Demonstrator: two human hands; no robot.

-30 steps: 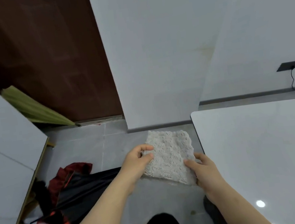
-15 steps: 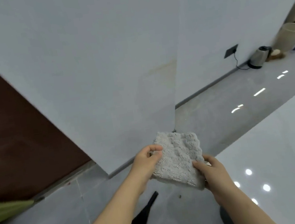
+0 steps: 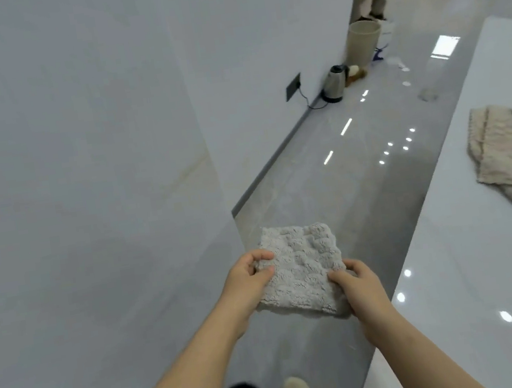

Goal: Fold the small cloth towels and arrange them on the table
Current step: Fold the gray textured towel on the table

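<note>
Towel (image 3: 305,272): where is it just now? (A)

On the head view it is in the air over the floor (image 3: 361,179), folded to a small square and held flat between both hands. It is just left of the table (image 3: 487,260) edge and not touching it. (B)

How do the hands have it? (A)

The left hand (image 3: 247,280) pinches the left edge, thumb on top and fingers curled round the rim. The right hand (image 3: 360,287) holds the near right corner with the thumb pressed on top. Its other fingers go under the cloth, so I cannot tell how they lie. (B)

How will it handle? (A)

I judge it light and soft. It has a thick, nubbly pile, layers show at the near edge, and it lies level only because two sides are supported. It looks neither slippery nor fragile, but limp. Held by one corner, the fold would likely drop open. (B)

So where to take hold? (A)

At opposite edges, pinching through all the layers, or with a flat palm beneath. To set it down I would lower it flat onto bare table and let go only once it lies there. (B)

Anything else on the table? (A)

Some cloths (image 3: 506,158), beige with a grey one on top, lie farther along, well apart from the towel. Whether they are folded I cannot tell. A kettle (image 3: 334,87) and a bin (image 3: 362,44) stand by the wall (image 3: 262,61) beyond, out of the way. (B)
</note>
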